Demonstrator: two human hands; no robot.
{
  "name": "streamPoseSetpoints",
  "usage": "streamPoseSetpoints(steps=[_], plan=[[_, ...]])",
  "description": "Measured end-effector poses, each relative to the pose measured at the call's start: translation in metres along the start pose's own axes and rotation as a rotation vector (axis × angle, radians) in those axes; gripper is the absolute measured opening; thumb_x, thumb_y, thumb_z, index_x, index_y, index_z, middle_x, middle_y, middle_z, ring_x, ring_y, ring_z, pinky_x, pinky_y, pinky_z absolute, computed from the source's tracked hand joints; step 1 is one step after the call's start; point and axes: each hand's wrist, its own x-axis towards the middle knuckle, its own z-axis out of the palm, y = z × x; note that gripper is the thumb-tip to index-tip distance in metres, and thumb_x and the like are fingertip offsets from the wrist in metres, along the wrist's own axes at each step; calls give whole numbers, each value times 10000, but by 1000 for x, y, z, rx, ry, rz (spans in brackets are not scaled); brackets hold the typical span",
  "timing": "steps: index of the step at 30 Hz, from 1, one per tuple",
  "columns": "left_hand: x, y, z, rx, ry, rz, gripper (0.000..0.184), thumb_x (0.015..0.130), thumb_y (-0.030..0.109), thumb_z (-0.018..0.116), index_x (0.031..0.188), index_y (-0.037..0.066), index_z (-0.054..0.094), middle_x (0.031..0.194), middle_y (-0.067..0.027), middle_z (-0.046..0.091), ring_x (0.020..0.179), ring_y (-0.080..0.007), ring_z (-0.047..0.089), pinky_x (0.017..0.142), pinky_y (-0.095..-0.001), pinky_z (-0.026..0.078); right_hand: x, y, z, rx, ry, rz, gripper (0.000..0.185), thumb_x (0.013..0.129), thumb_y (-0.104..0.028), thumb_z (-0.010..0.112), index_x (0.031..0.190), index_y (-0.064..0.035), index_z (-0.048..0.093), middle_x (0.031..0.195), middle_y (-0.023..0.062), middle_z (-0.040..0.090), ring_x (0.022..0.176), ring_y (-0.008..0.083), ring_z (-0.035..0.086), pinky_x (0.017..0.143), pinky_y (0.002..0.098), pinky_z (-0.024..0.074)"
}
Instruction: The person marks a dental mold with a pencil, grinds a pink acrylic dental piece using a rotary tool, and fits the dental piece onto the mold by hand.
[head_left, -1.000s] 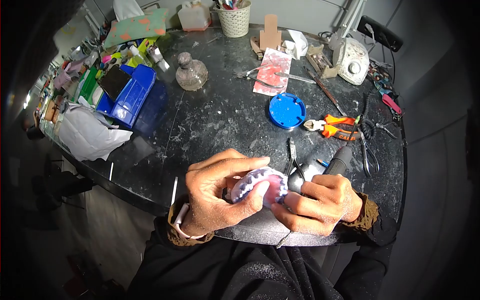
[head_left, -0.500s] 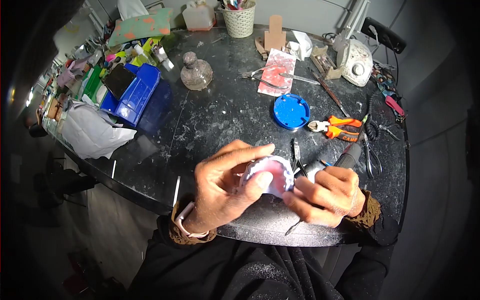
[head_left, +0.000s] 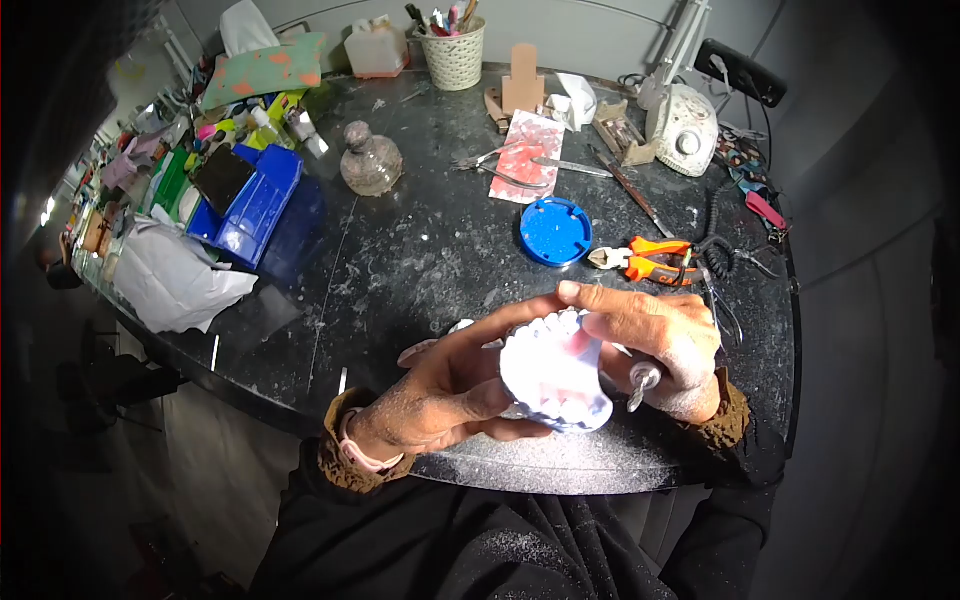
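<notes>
A whitish dental cast with tooth shapes along its rim and a pinkish inner area sits between both hands, strongly lit. My left hand is closed round its left side, thumb at the front. My right hand grips a rotary handpiece, whose metal bur points down, apart from the cast. The fingers of that hand also reach over to the cast's upper right edge. Most of the handpiece body is hidden by my right hand. White dust covers both hands and the bench edge beneath.
Orange-handled cutters and a blue round lid lie beyond the hands. Pliers and a knife rest on a red-stained card. A glass burner, blue bin and handpiece control unit stand farther off.
The cast has been turned and tipped, so its broad face shows toward me. My right hand has swung up over its edge, and the handpiece's bur now points downward.
</notes>
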Motion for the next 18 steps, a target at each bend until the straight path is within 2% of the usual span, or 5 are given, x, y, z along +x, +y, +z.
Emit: streamPoseSetpoints(steps=[5, 9, 11, 13, 18], plan=[[5, -2, 4, 228, -12, 139, 818, 760, 47, 672, 1405, 18, 170, 1355, -131, 360, 1224, -230, 407, 974, -357, 406, 5, -1, 5, -143, 94, -49, 275, 639, -59, 706, 907, -91, 654, 1021, 118, 645, 726, 200, 673, 529, 249, 527], [5, -3, 10, 176, 172, 334, 1031, 628, 180, 822, 1398, 13, 157, 1308, -151, 421, 1215, -255, 434, 1012, -430, 373, 8, -7, 1, -83, 150, -13, 209, 741, 8, 635, 949, -15, 627, 993, 155, 637, 765, 226, 659, 605, 273, 527], [2, 0, 12, 345, 258, 423, 1003, 596, 136, 840, 1372, 57, 210, 1278, -149, 436, 1195, -248, 451, 998, -414, 390, 6, -15, 0, 35, 201, 5, 213, 767, -85, 677, 949, 8, 616, 982, 171, 634, 796, 239, 659, 642, 290, 536], [-2, -3, 6, 479, 197, 543, 975, 580, 91, 841, 1340, 90, 231, 1252, -153, 438, 1174, -249, 461, 983, -400, 402, 6, -23, -7, 0, 100, -57, 466, 638, -305, 800, 962, -21, 622, 991, 153, 634, 795, 211, 661, 617, 257, 534], [-4, -11, 18, 507, 103, 636, 824, 652, -90, 728, 1282, 80, 225, 1196, -116, 412, 1143, -211, 450, 959, -375, 406, -1, -39, 6, 7, 135, -111, 396, 631, -175, 800, 984, -70, 654, 1001, 119, 635, 706, 149, 663, 470, 185, 494]])
